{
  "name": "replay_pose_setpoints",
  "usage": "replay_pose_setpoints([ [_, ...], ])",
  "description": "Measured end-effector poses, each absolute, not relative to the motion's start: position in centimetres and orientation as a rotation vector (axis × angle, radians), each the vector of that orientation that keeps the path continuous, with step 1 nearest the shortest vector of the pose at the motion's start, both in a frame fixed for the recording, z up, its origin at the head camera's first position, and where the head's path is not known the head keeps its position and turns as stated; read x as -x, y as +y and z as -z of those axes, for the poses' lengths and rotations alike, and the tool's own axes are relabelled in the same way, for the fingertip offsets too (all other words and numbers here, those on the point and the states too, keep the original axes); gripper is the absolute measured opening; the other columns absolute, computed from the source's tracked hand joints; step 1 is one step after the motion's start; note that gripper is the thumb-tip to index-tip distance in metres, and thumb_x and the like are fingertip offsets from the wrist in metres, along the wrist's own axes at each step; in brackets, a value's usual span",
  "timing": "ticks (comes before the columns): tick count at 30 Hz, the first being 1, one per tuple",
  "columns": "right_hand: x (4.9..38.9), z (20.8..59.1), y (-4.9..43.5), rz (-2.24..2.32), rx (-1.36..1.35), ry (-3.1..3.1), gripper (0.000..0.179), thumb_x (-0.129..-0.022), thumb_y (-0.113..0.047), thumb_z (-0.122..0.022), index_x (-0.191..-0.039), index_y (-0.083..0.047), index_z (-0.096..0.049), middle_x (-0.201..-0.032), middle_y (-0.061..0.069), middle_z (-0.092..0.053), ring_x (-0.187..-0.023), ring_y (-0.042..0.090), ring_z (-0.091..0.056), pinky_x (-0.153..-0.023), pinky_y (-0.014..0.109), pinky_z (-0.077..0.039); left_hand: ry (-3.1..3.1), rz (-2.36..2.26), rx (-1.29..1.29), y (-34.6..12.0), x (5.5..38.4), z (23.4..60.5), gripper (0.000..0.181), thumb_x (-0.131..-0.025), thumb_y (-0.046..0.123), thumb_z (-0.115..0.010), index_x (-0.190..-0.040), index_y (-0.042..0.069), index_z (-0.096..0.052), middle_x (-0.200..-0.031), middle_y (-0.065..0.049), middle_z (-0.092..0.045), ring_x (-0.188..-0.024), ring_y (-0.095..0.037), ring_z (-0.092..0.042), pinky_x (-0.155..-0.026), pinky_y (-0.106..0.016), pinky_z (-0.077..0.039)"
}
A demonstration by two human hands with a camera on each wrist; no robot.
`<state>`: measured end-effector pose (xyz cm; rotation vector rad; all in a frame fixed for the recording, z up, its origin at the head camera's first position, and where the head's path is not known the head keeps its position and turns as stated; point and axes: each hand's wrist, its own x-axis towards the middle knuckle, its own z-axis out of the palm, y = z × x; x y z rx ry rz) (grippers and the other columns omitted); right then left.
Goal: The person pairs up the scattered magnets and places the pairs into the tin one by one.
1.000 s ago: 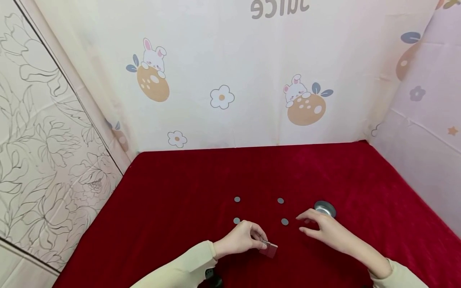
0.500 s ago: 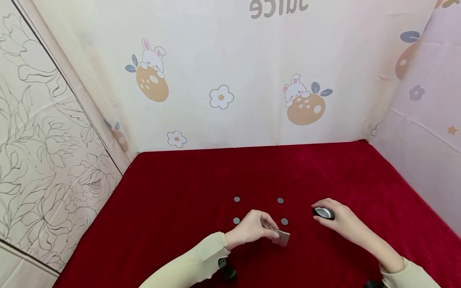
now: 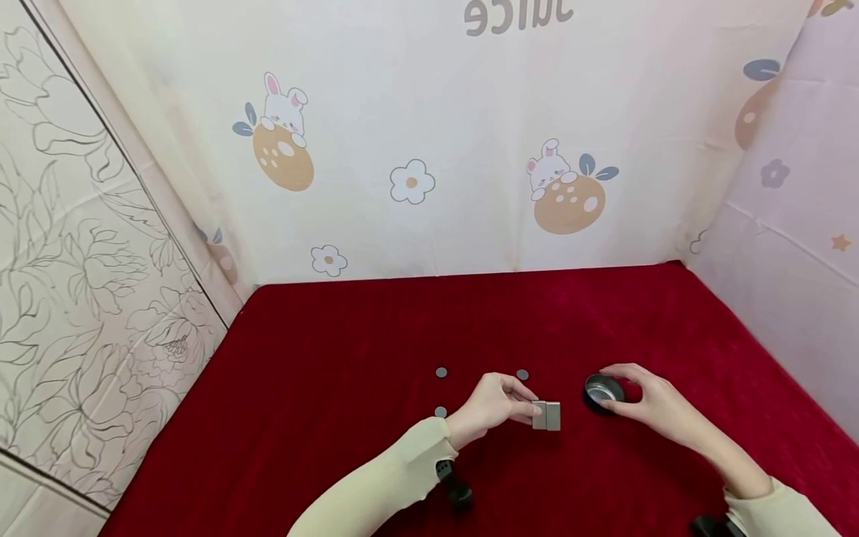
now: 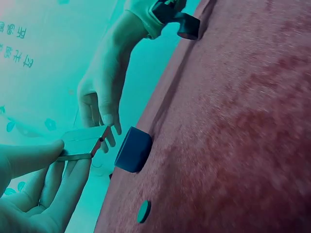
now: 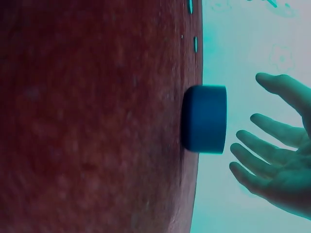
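My left hand (image 3: 493,406) pinches a small flat silvery case (image 3: 546,416) with a seam across it, like a flip-top lighter, between thumb and fingers. It is held above the cloth, left of a small round metal dish (image 3: 604,391), dark outside and shiny inside. That dish (image 5: 206,119) stands upright on the cloth. My right hand (image 3: 647,395) hovers at its right side; in the right wrist view a gap shows between the spread fingers (image 5: 262,141) and the dish. Small grey discs lie about: one (image 3: 523,374) just beyond my left hand, another (image 3: 440,412) by the left wrist.
A red velvety cloth (image 3: 349,350) covers the table. Farther back lies another grey disc (image 3: 441,371). Printed curtains (image 3: 429,149) hang behind and at both sides. Dark wrist cameras (image 3: 456,488) hang below my sleeves.
My left hand has moved right and away from me with the case, now covering one disc. The right hand went right to the dish's sides, then drew back; the dish barely shifted.
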<state>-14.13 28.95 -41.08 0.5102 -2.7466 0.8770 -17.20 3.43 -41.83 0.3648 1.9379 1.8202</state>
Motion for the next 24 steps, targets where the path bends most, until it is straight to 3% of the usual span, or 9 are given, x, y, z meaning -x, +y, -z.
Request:
replay_pose_setpoints([
  [13,15.2,41.9,30.6,-1.139,-0.549,-2.863,0.061,-0.068,-0.016,-0.076,-0.114,0.012,-0.049,-0.106,0.023,-0.054,-0.087,0.0,-0.055,-0.065,0.018,-0.047,1.763,-2.05,-0.089,7.2,18.3,42.0,0.011,-0.072,-0.007,-0.067,-0.082,-0.006,-0.067,-0.079,-0.013,-0.064,-0.069,-0.029,-0.064,-0.065,-0.039,-0.051],
  [20,16.1,42.1,31.0,-1.229,-0.584,-2.909,0.06,-0.071,-0.011,-0.073,-0.114,0.018,-0.045,-0.107,0.028,-0.052,-0.085,0.019,-0.06,-0.065,0.023,-0.05,1.688,-2.13,-0.01,8.8,19.1,42.6,0.01,-0.071,-0.01,-0.066,-0.08,-0.008,-0.067,-0.077,-0.015,-0.064,-0.07,-0.03,-0.064,-0.063,-0.041,-0.051],
  [24,16.2,42.1,31.0,-1.253,-0.59,-2.913,0.059,-0.071,-0.01,-0.073,-0.114,0.019,-0.045,-0.105,0.028,-0.053,-0.082,0.015,-0.06,-0.063,0.02,-0.049,1.691,-2.158,0.014,9.4,19.4,42.9,0.008,-0.071,-0.01,-0.066,-0.079,-0.008,-0.067,-0.076,-0.015,-0.064,-0.069,-0.03,-0.064,-0.063,-0.041,-0.051],
])
